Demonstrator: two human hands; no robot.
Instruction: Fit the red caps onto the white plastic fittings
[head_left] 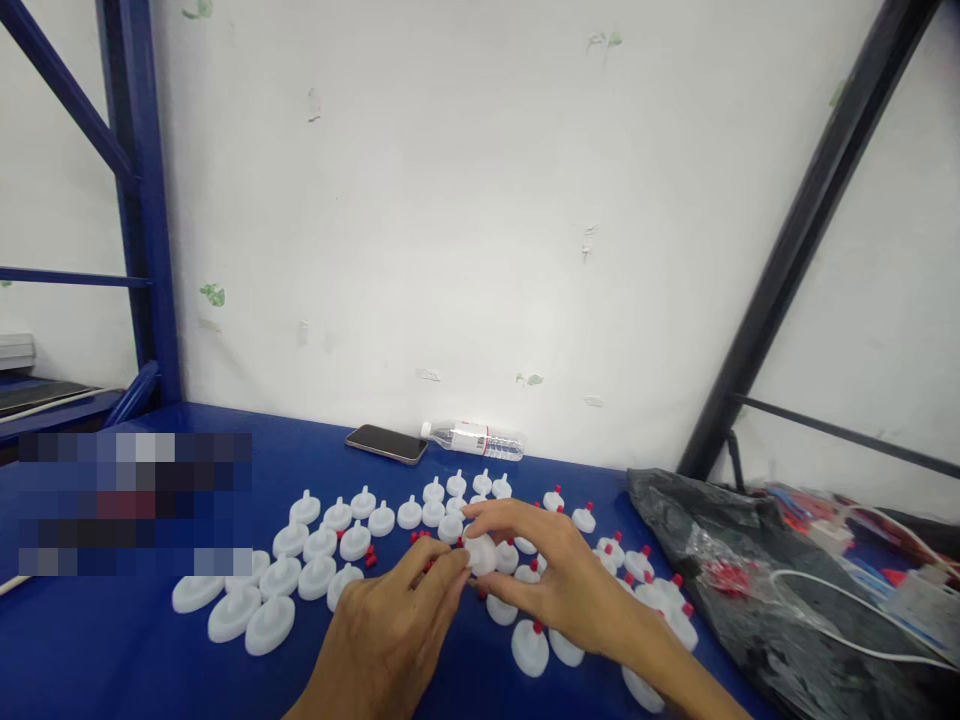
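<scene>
My right hand (551,575) grips a white round plastic cap with a spout (481,556) between thumb and fingers, its disc side tilted toward me. Against its spout end, my left hand (397,625) is closed in a pinch; what lies between those fingertips is hidden. White spouted caps (280,577) stand in loose rows to the left and behind my hands, their spouts bare. To the right are several more white caps (530,650) with red tips on their spouts. Small loose red tips (370,556) lie between the two groups, some partly covered by my left hand.
A phone (387,443) and a clear plastic bottle (476,440) lie by the wall on the blue table (90,640). At right, a black plastic bag (720,600) bears a clear bag of red pieces (727,577) and a white cable (847,635). Metal posts stand at both sides.
</scene>
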